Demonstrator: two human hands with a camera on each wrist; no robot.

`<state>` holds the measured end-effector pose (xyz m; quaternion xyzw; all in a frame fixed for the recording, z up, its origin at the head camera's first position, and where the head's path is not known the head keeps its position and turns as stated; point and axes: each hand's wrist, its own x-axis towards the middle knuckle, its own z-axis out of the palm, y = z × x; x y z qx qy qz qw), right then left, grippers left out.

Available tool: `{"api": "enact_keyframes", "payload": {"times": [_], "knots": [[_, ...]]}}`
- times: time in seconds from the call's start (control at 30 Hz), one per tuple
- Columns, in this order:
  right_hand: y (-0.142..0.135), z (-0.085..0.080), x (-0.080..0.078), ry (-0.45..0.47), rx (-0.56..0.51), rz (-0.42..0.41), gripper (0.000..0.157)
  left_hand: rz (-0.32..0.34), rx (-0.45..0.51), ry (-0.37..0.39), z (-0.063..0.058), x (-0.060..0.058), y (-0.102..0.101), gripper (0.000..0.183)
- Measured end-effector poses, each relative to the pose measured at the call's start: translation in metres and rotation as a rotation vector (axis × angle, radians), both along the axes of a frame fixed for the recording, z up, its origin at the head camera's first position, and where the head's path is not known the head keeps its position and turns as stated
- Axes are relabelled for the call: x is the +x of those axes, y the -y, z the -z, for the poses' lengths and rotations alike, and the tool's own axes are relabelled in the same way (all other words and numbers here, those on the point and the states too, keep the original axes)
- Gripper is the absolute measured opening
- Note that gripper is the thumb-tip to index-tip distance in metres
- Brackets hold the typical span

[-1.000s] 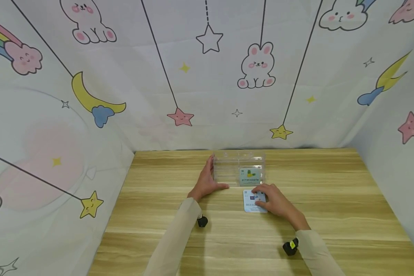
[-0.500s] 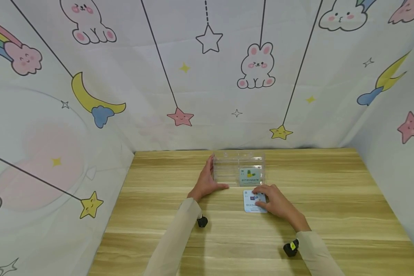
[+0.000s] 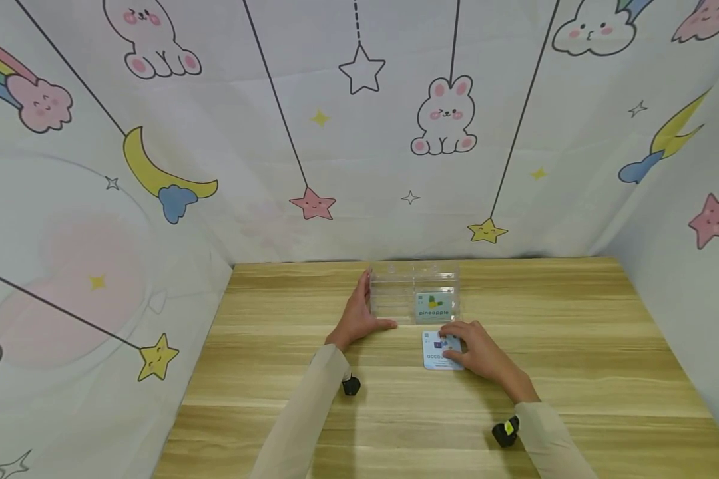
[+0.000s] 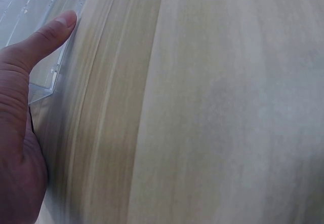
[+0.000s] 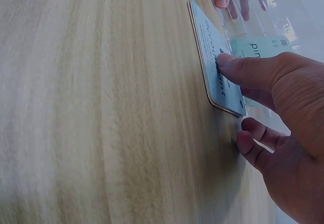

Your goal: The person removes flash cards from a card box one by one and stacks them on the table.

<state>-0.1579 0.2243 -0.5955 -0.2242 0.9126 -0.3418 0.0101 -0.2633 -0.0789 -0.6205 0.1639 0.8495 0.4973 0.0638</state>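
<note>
A clear plastic box (image 3: 392,303) with compartments stands near the table's back edge. My left hand (image 3: 356,318) holds it at its left end, thumb along the front and fingers round the side. In the left wrist view the thumb (image 4: 53,31) lies over the box's edge. A green "pineapple" flashcard (image 3: 433,306) is in the right compartment. In front of the box lies a small stack of flashcards (image 5: 205,41), the top one light blue and lettered "accountant". My right hand (image 3: 478,349) holds this stack, thumb on the face, index finger at its far side; other fingers curl loosely beside it.
The wood-grain table (image 3: 407,426) extends to both sides and toward me. A white curtain (image 3: 359,146) printed with rabbits, stars and moons hangs behind the box and along both sides. A black wrist camera (image 3: 506,431) sits below my right wrist.
</note>
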Motion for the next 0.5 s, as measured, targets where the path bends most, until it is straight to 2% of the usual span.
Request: {"api": "enact_keyframes", "payload": {"times": [0.23, 0.5], "knots": [[-0.004, -0.007, -0.003, 0.023, -0.029, 0.036, 0.040, 0.007, 0.008, 0.003, 0.001, 0.000, 0.001, 0.144], [-0.007, -0.022, -0.015, 0.036, -0.060, 0.080, 0.041, 0.005, 0.013, -0.013, 0.001, 0.000, 0.000, 0.143]]}}
